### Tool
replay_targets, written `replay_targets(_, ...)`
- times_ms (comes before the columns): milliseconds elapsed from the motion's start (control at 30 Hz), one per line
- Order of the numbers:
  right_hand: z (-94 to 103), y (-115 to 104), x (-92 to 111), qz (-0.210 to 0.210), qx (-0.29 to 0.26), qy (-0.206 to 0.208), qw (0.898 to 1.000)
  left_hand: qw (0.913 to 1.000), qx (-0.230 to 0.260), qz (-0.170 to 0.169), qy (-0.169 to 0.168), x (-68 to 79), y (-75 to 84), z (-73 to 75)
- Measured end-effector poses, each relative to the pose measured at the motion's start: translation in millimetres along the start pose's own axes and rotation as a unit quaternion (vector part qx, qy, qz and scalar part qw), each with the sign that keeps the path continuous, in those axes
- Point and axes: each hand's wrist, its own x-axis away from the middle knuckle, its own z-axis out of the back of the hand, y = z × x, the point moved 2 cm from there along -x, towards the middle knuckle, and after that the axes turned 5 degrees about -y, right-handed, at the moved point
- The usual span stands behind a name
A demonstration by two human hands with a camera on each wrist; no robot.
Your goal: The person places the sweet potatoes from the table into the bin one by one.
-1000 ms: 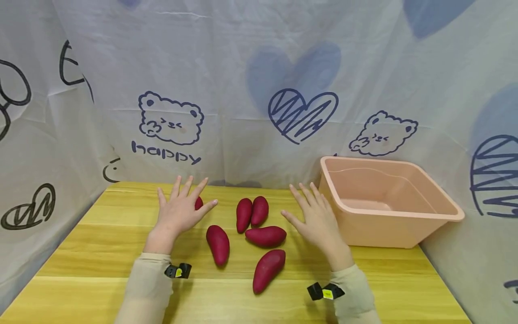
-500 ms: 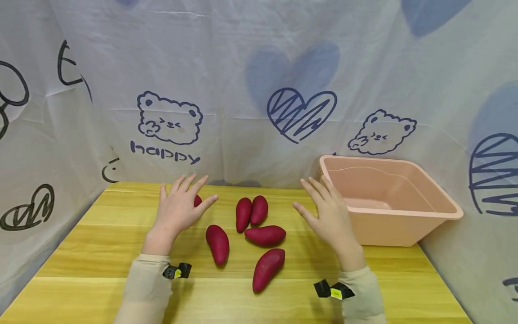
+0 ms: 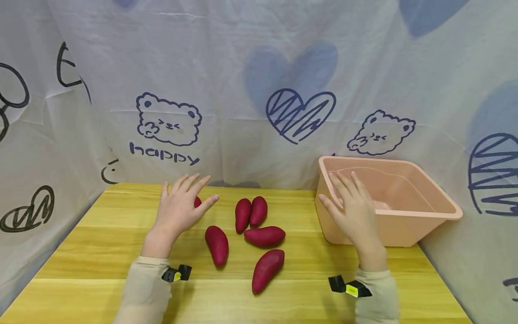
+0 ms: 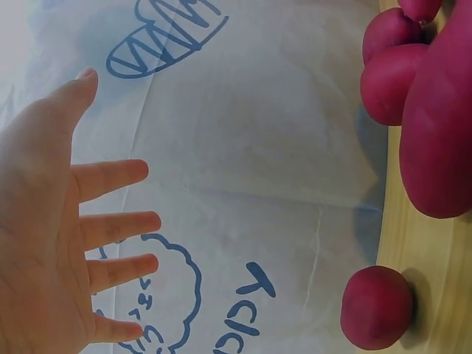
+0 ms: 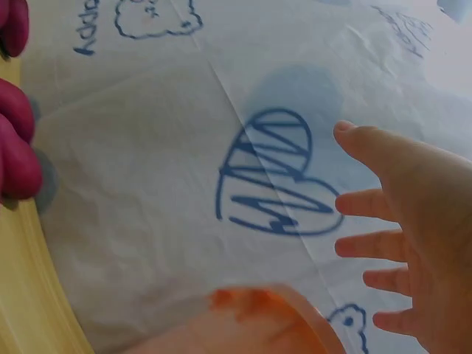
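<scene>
My left hand [image 3: 178, 211] hovers palm down with spread fingers above the left of the table, partly covering a dark red sweet potato [image 3: 197, 202]. In the left wrist view that hand [image 4: 44, 221] holds nothing. Over the near left rim of a pink plastic tub [image 3: 388, 229] is my right hand [image 3: 356, 216], its fingers straight and apart; whether it touches the rim I cannot tell. Between the hands lie several more sweet potatoes: one at the left [image 3: 217, 246], one at the front [image 3: 268, 271], one crosswise [image 3: 265, 236], and a pair side by side [image 3: 243, 216].
A wooden table [image 3: 93, 270] bears everything. A white cloth [image 3: 226, 58] with printed bears and hearts hangs behind it and at both sides. The tub stands at the back right, beside the cloth. Each sleeve carries a black wrist strap [image 3: 176, 273].
My right hand has moved to the right, from beside the tub to over its near left rim. My left hand has barely moved, and the sweet potatoes lie where they were.
</scene>
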Motion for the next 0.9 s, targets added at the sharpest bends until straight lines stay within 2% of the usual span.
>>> replay_targets(333,16.8,29,7,-0.031,-0.004,0.015,0.999,0.9999,-0.002,-0.008,0.012,3.5,5.2,5.5)
replay_targets(633,25.6,56,15,-0.089,-0.006,-0.033,0.996,0.9999,0.003,-0.008,0.014,3.9,5.3,7.1)
replay_targets(900,27.7,81,25,-0.122,-0.006,-0.048,0.991,0.9999,0.008,-0.001,0.013,2.6,0.8,6.3)
